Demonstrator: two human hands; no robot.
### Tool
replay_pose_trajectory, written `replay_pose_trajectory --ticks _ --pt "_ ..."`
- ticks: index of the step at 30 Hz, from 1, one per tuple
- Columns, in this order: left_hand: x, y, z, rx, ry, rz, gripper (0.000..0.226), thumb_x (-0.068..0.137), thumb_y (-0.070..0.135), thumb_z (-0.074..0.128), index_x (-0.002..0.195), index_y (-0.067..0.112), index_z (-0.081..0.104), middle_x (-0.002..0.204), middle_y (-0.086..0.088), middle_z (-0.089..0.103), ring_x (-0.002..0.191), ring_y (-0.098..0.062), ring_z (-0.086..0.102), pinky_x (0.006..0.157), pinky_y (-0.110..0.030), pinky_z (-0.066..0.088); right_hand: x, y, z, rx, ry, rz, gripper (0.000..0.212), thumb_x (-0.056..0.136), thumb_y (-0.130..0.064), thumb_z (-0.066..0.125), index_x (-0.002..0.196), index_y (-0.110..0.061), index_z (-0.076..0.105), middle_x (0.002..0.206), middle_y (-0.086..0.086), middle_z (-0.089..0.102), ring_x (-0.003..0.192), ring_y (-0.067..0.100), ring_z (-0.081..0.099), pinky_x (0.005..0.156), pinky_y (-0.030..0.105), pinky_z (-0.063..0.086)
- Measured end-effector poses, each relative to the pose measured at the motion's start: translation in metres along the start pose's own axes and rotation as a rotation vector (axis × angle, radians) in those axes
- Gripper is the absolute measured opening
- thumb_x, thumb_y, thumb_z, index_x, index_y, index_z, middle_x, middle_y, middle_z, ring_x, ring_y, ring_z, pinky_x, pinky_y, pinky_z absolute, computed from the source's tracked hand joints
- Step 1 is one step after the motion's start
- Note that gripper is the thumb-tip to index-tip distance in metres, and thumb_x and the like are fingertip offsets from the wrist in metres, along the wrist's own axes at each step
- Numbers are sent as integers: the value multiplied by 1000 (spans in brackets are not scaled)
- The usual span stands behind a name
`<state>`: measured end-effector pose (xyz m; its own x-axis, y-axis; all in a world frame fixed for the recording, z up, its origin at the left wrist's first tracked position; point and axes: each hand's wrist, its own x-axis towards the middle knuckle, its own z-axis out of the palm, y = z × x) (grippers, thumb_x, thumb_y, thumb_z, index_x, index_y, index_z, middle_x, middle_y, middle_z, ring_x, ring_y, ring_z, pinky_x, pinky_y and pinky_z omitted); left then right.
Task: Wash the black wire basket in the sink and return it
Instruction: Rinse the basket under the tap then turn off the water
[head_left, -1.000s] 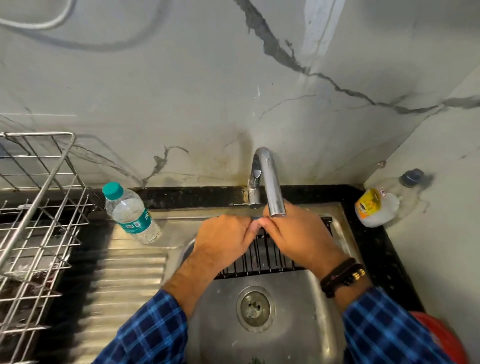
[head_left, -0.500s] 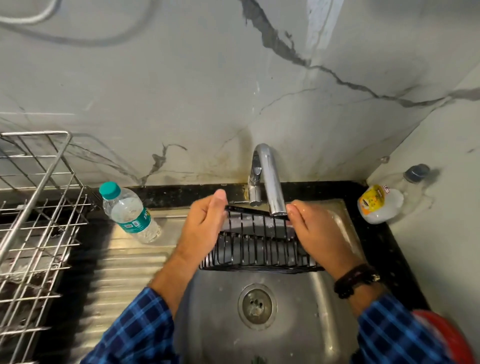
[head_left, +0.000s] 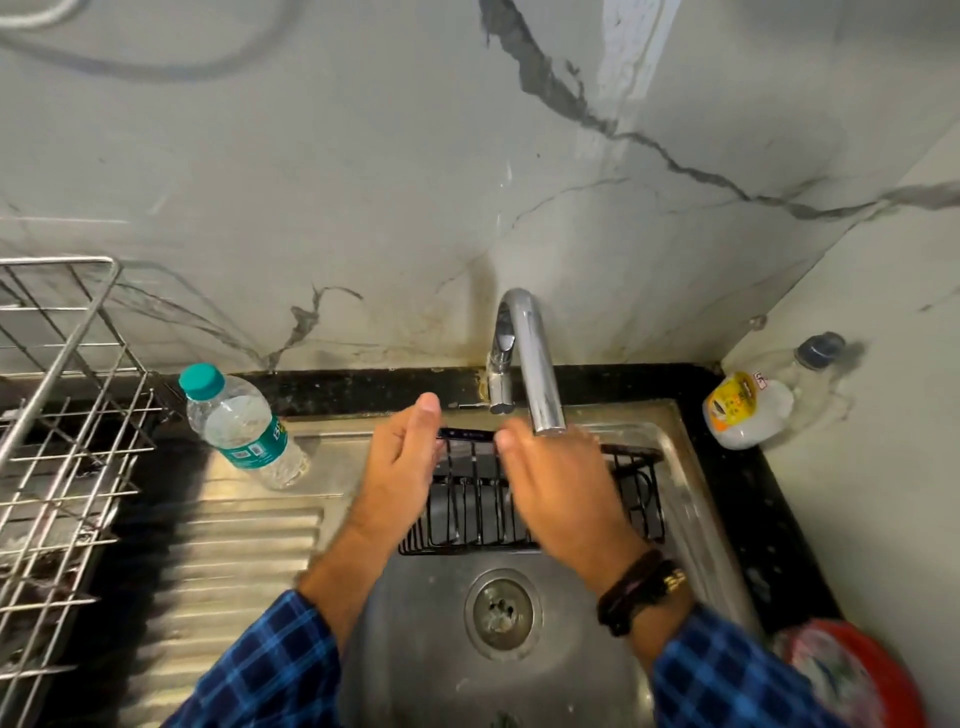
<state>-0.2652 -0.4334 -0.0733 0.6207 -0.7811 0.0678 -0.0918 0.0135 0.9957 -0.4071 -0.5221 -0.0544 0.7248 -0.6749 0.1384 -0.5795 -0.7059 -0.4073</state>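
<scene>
**Black wire basket under two flat hands in the sink**

The black wire basket (head_left: 636, 496) stands in the steel sink (head_left: 693, 499), at the back wall of the basin, under the chrome tap (head_left: 537, 374). The left hand (head_left: 402, 467) lies against its left end, fingers straight and close together, with one fingertip above the top rim. The right hand (head_left: 563, 491) is spread flat over the middle of the basket, fingers straight; it is blurred, so it only seems to touch the wires. The basket is a long, low rectangle of thin, dark, glossy wires, the upright bars closely spaced, and its right end is uncovered. Below it sits the round metal drain (head_left: 501, 608).
</scene>
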Motion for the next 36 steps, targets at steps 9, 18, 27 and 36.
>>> replay_pose_trajectory --ticks 9,18,27,36 --pt "-12 -4 -22 6 30 -18 53 97 50 40 59 13 39 55 -5 26 47 -21 20 45 -38 16 -30 63 -2 57 -41 200 56 98 -65 8 95 -37 56 92 -11 63 91 6 58 92 41 51" --pt "-10 -11 4 323 -275 196 39 103 40 34 75 25 57 61 9 56 55 -8 53 54 -23 45 -11 -7 -2 362 57 196 46 105 -40 32 72 -23 57 62 -8 54 54 6 48 57 21 43" --pt "17 -12 8 389 -249 211 54 100 44 45 55 16 40 49 2 35 46 -9 32 46 -34 27 -20 34 -10 902 299 496 41 102 -34 49 71 -14 66 69 10 58 66 22 56 67 30 43" --pt "8 -4 29 173 -292 139 47 105 40 40 64 23 57 53 8 52 49 -6 49 52 -22 41 -9 14 -24 -69 32 74 48 100 -46 28 63 -24 48 51 -8 38 45 8 37 49 24 26"
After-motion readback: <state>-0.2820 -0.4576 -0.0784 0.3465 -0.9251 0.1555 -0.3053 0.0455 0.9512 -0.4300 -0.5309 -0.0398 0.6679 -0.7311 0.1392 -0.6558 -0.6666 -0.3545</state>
